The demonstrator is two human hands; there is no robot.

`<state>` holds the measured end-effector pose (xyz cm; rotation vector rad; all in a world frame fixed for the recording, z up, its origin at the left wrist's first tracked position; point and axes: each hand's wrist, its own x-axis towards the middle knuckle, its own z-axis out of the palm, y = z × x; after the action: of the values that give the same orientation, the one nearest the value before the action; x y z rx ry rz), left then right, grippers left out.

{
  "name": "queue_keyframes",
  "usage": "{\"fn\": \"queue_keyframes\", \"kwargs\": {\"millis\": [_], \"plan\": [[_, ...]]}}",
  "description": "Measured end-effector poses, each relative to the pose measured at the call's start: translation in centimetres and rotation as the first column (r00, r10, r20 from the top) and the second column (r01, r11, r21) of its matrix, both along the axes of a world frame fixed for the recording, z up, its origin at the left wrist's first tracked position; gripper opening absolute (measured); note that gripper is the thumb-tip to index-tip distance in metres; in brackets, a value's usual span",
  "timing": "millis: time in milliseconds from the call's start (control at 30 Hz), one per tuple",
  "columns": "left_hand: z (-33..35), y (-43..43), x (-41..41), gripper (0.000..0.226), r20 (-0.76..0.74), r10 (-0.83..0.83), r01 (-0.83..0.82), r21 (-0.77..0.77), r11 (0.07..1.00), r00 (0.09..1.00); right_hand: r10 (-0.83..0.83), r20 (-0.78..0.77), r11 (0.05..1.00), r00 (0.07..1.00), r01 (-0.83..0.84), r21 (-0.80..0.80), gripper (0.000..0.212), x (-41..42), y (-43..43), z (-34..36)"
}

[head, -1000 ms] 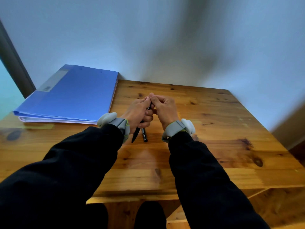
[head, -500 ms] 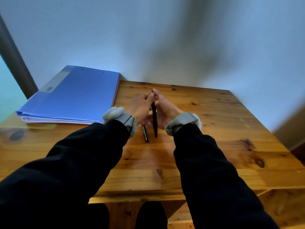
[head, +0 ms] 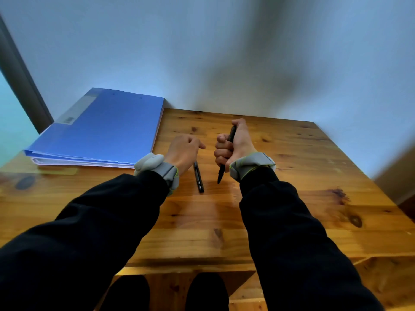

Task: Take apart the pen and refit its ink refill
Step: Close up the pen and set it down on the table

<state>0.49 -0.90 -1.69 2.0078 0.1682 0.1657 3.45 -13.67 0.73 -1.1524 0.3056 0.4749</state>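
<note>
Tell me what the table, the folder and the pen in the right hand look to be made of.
Table: wood, likely pine, with knots, grain and a glossy varnish sheen. Folder: looks like smooth blue plastic with a soft sheen and a pale label strip. Pen in the right hand: dark, probably plastic; too small to tell the finish.

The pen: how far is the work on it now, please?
Done: one black piece, probably the cap, lies on the table. In hand: the right hand has its grip closed on the pen body; the left hand holds nothing. Left: no refill shows, so removing and refitting remain.
</note>
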Motion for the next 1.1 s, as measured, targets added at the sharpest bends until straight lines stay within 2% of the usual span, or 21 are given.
{"fn": "queue_keyframes", "kwargs": {"millis": [233,333,500,633,733,867,1100], "plan": [[-0.1,-0.9,-0.9,0.028,-0.086,-0.261,0.248,-0.142,0.958,0.961,-0.04,0.028,0.997,0.999,0.038,0.066,0.058,-0.1,-0.4,0.0],[0.0,-1.2,-1.2,0.026,-0.131,-0.33,0.313,-0.133,0.94,0.935,-0.003,0.042,0.999,0.999,0.002,0.038,0.062,-0.2,-0.4,-0.2],[0.2,-1.3,-1.3,0.025,-0.157,-0.375,0.374,-0.037,0.927,0.914,0.016,0.04,1.0,0.999,-0.017,0.01,0.062,-0.4,-0.6,-0.3],[0.6,-1.2,-1.4,0.019,-0.159,-0.415,0.41,-0.064,0.91,0.896,-0.002,0.046,1.0,0.999,0.002,0.004,0.058,-0.3,-0.7,0.1],[0.8,-1.1,-1.5,0.017,-0.167,-0.431,0.425,-0.071,0.903,0.887,-0.024,0.056,1.0,0.998,0.023,0.018,0.062,-0.3,-0.7,0.1],[0.6,-1.1,-1.4,0.021,-0.192,-0.437,0.436,-0.051,0.899,0.879,-0.035,0.054,0.999,0.998,0.033,0.027,0.055,-0.4,-0.9,-0.1],[0.2,-1.0,-1.6,0.027,-0.246,-0.474,0.494,0.024,0.869,0.846,-0.05,0.063,0.996,0.997,0.045,0.083,0.056,-0.4,-1.5,0.1]]}}
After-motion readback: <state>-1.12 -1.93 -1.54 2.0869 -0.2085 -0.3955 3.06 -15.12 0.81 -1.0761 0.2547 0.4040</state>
